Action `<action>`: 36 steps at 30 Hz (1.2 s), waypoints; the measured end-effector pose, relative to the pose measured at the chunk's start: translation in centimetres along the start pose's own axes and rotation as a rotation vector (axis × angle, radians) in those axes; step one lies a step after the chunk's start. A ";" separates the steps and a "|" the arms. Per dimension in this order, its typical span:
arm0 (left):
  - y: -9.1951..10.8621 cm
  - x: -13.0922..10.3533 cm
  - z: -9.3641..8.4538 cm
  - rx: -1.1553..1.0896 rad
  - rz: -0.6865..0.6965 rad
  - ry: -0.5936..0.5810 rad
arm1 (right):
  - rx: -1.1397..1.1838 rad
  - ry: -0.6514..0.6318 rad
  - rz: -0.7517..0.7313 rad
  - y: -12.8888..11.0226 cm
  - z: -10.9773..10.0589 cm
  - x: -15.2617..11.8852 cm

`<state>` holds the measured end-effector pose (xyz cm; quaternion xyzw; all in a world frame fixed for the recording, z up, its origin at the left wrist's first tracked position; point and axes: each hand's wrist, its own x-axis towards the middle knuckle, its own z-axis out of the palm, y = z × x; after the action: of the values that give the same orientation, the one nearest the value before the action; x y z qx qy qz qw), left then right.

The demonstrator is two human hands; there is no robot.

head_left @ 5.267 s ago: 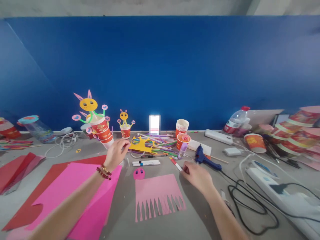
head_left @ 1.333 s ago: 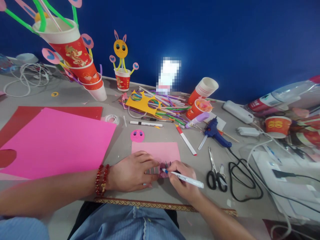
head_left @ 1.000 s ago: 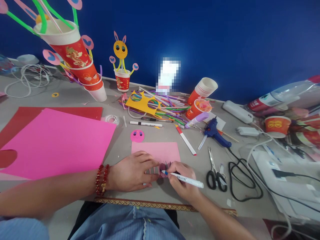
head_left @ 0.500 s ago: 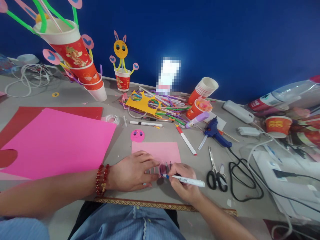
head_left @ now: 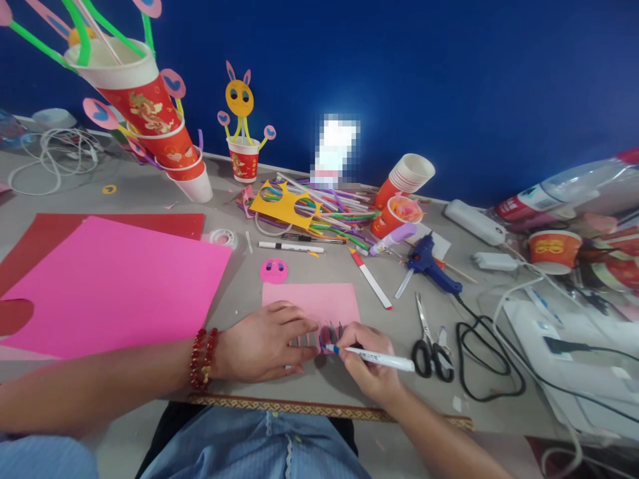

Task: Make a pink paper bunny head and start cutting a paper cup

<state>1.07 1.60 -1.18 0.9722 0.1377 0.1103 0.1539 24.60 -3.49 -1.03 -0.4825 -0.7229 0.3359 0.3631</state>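
A light pink paper (head_left: 319, 299) with cut slits along its near edge lies on the grey table. Flat on its left part rests my left hand (head_left: 269, 340), fingers spread and holding nothing. My right hand (head_left: 367, 359) grips a white marker (head_left: 384, 360), whose blue tip touches a strip at the paper's near edge, where a dark blue mark shows. Just beyond the paper lies a round pink face cutout (head_left: 273, 271).
Scissors (head_left: 430, 352) and a blue glue gun (head_left: 433, 265) lie to the right, with black cable. Pink sheets (head_left: 134, 286) cover the left. Behind are pipe cleaners (head_left: 339, 213), a leaning cup stack (head_left: 170, 140) and a small cup figure (head_left: 244, 159).
The marker in my right hand has tilted and shifted slightly, its back end further right. My left hand stays in place on the paper.
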 end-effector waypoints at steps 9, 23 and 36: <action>0.1 0.1 0.1 0.002 -0.013 0.028 | -0.068 0.015 0.037 0.0 0.2 0.2; 0.1 0.1 0.2 -0.003 -0.014 0.036 | -0.099 0.004 0.020 -0.1 0.0 0.2; 0.1 0.0 0.1 -0.007 -0.007 0.017 | -0.073 -0.001 0.000 0.1 0.0 0.2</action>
<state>1.15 1.51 -1.21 0.9702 0.1419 0.1188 0.1567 24.56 -3.31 -1.04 -0.4953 -0.7349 0.3095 0.3449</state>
